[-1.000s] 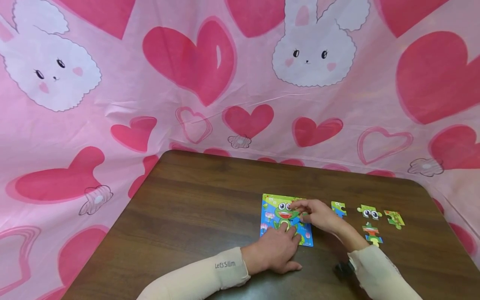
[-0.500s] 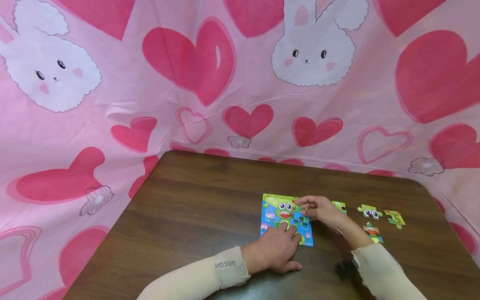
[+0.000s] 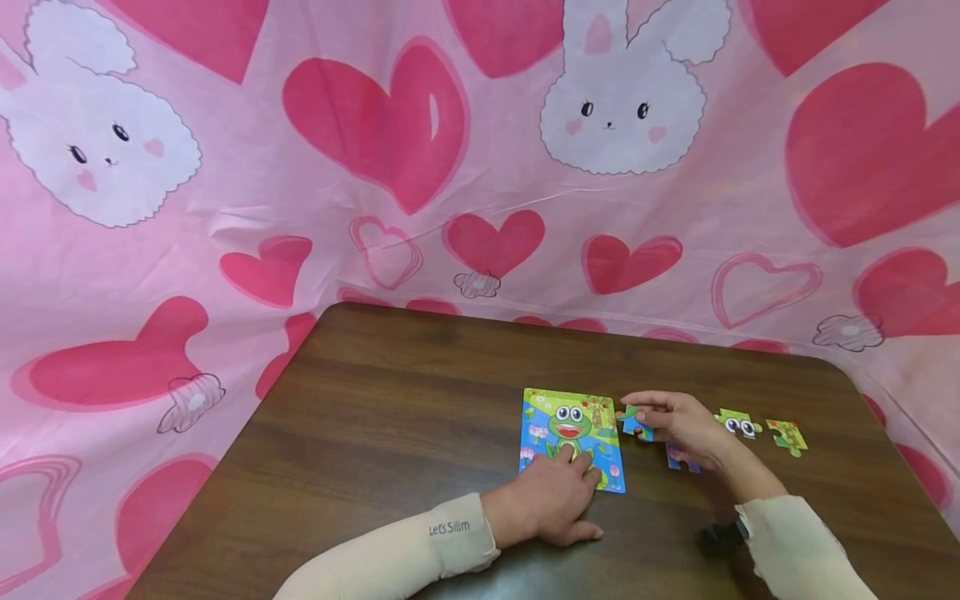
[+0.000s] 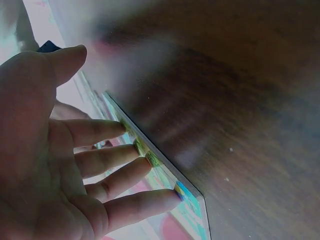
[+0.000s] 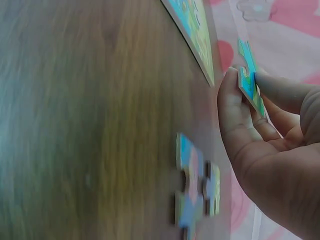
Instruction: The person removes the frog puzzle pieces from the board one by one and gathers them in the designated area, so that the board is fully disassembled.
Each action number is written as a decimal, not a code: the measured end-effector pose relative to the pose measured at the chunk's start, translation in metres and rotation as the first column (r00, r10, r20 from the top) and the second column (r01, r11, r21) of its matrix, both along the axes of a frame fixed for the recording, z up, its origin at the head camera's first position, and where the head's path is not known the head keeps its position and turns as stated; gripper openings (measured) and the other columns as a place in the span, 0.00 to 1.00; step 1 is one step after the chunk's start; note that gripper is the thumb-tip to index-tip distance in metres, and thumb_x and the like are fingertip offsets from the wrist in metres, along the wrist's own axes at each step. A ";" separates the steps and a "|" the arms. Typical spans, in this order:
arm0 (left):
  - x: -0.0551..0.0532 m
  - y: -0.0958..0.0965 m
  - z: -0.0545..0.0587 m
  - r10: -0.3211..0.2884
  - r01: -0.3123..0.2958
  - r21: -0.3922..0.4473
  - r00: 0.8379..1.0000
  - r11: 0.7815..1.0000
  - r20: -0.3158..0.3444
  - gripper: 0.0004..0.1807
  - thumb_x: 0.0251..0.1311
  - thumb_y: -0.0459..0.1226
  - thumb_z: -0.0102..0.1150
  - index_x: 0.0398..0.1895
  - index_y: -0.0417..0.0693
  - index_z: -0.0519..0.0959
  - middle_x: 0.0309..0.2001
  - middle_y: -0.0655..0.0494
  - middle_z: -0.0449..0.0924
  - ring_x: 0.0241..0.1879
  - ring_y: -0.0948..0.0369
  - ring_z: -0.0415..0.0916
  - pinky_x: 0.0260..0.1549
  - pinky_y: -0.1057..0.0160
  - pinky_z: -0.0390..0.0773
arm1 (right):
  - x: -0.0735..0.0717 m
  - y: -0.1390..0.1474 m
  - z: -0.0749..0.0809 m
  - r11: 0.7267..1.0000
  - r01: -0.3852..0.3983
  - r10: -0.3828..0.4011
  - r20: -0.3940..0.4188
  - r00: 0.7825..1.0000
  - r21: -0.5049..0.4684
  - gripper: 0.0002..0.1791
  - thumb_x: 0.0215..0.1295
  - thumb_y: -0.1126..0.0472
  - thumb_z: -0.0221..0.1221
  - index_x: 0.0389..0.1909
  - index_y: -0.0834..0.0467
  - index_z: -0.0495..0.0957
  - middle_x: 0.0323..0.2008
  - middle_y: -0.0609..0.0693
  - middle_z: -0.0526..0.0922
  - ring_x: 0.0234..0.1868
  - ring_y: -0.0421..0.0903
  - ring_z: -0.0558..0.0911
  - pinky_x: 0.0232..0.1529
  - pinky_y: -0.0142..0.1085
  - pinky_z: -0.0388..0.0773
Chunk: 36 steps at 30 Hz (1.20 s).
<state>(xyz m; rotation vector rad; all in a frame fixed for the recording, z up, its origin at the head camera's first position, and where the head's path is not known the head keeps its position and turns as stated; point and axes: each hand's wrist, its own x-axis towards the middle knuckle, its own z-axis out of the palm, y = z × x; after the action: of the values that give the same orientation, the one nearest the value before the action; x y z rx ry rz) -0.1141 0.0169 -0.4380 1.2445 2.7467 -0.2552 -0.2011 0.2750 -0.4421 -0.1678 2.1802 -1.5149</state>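
Note:
In the head view, a square frog puzzle board (image 3: 540,412) lies on the brown table. My left hand (image 3: 551,498) rests its fingertips on the board's lower part, and the left wrist view shows these fingers (image 4: 125,207) extended and spread. Just right of the board, my right hand (image 3: 678,429) pinches a green and blue puzzle piece (image 3: 636,422) between thumb and fingers. From the right wrist, this piece (image 5: 248,82) appears tilted and raised above the table. Below the right hand lies a blue and pink puzzle piece (image 3: 682,458), partly covered by it.
Farther right on the table (image 3: 420,400) lie a frog-eyes piece (image 3: 741,425) and a green piece with red spots (image 3: 787,437). The right forearm hides part of that area. A pink cloth (image 3: 360,167) with hearts and rabbits hangs behind the table.
My right hand has moved right, off the board, carrying a green and blue puzzle piece. The board's right side is now uncovered. My left hand has stayed in place.

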 end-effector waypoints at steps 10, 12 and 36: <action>0.002 -0.001 -0.002 0.001 -0.001 0.007 0.999 1.000 -0.042 0.37 0.62 0.71 0.50 0.64 0.59 0.74 0.58 0.63 0.74 0.52 0.63 0.70 0.28 0.64 0.76 | 0.007 0.041 0.000 0.995 0.057 -0.055 -0.030 0.998 0.079 0.31 0.75 0.49 0.57 0.71 0.64 0.67 0.69 0.62 0.71 0.52 0.33 0.80 0.55 0.39 0.81; 0.002 -0.001 -0.002 0.000 0.000 0.008 0.999 1.000 -0.046 0.37 0.62 0.71 0.50 0.63 0.59 0.74 0.58 0.63 0.74 0.52 0.63 0.70 0.28 0.64 0.76 | 0.008 0.049 -0.002 0.993 0.079 -0.077 -0.029 0.997 0.084 0.32 0.75 0.49 0.57 0.71 0.64 0.67 0.69 0.61 0.72 0.52 0.33 0.80 0.56 0.39 0.81; 0.001 0.000 -0.002 -0.008 0.009 0.008 0.999 1.000 -0.036 0.37 0.62 0.71 0.50 0.65 0.59 0.73 0.59 0.63 0.74 0.53 0.62 0.70 0.30 0.64 0.77 | 0.028 0.140 -0.005 0.995 0.100 -0.100 -0.021 0.995 -0.012 0.17 0.79 0.62 0.50 0.62 0.58 0.79 0.48 0.28 0.82 0.47 0.29 0.82 0.45 0.26 0.80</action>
<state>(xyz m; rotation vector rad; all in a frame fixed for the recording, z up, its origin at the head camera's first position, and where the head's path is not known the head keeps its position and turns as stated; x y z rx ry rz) -0.1136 0.0167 -0.4403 1.2661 2.7765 -0.2696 -0.1727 0.4153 -0.4476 -0.0794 2.2273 -1.5863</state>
